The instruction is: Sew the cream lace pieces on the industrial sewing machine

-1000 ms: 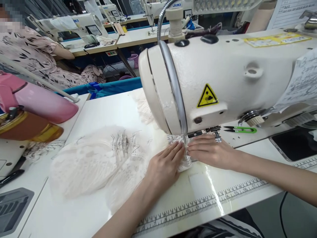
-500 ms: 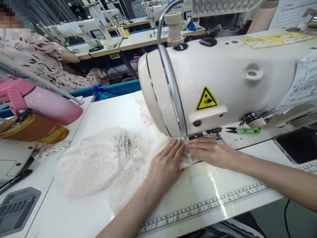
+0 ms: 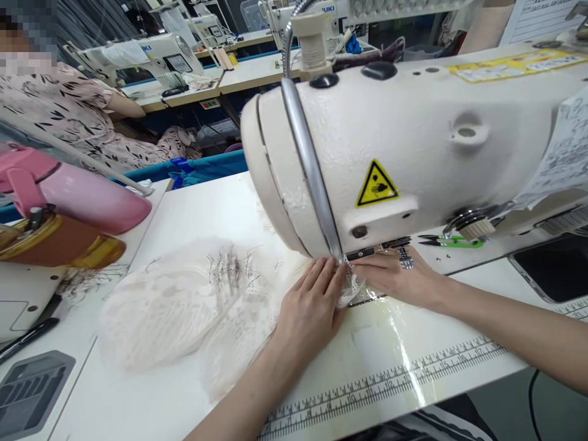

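Head view: both hands lay flat on the white sewing table (image 3: 184, 202), just below the head of the cream sewing machine (image 3: 413, 141). Left hand (image 3: 310, 309) was spread palm-down, fingers extended toward 1 o'clock, fingertips pressing the lace trim (image 3: 350, 286) against the table; nothing was gripped. Right hand (image 3: 395, 275) lay at 3 o'clock of the trim, fingers straight and close together, pointing toward 9 o'clock, tips touching the trim's edge; a ring showed on one finger. Fingertips of the two hands sat just beside each other, with the trim between them. The trim lay directly under the machine head; the needle itself was hidden by the housing.

A heap of white lace fabric (image 3: 174, 306) lay at 9 o'clock of the left hand, touching its wrist. Green thread snips (image 3: 452, 241) rested at 2 o'clock of the right hand, apart from it. A printed ruler strip (image 3: 390, 383) ran along the table's near edge.
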A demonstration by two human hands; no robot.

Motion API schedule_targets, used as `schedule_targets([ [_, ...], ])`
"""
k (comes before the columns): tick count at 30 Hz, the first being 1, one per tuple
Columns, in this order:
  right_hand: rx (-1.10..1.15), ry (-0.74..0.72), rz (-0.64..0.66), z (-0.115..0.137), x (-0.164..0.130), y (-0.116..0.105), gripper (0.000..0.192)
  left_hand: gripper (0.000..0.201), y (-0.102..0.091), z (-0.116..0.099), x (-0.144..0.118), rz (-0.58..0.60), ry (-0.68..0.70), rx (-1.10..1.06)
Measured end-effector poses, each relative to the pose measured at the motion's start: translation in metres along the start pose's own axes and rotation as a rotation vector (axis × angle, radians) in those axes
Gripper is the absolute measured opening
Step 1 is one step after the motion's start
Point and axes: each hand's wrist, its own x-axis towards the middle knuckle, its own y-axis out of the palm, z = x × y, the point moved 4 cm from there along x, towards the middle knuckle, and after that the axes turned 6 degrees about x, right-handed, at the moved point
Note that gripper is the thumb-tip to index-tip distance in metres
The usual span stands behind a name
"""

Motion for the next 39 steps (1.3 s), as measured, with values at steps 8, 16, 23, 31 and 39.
schedule_targets([
  [8, 0.132, 0.116, 0.085, -0.003, 0.014, -0.019, 0.042, 0.045, -0.002, -0.002, 0.003, -0.006, -0.013, 0.02],
  [16, 0.314, 0.233, 0.083, -0.011, 0.011, -0.017, 0.036, 0.045, 0.002, 0.002, 0.007, 0.05, -0.047, -0.045],
  [23, 0.232, 0.197, 0.117, -0.015, 0.006, 0.004, 0.029, 0.044, 0.0, 0.001, 0.004, -0.046, 0.087, -0.032],
  [31, -0.157, -0.024, 0.124, 0.0, 0.002, -0.001, 0.028, 0.04, -0.004, 0.007, 0.001, -0.04, 0.122, -0.073],
  [39, 0.063, -0.07, 0.142, 0.013, 0.002, 0.011, 0.026, 0.041, -0.004, 0.012, 0.001, -0.021, 0.075, -0.096],
])
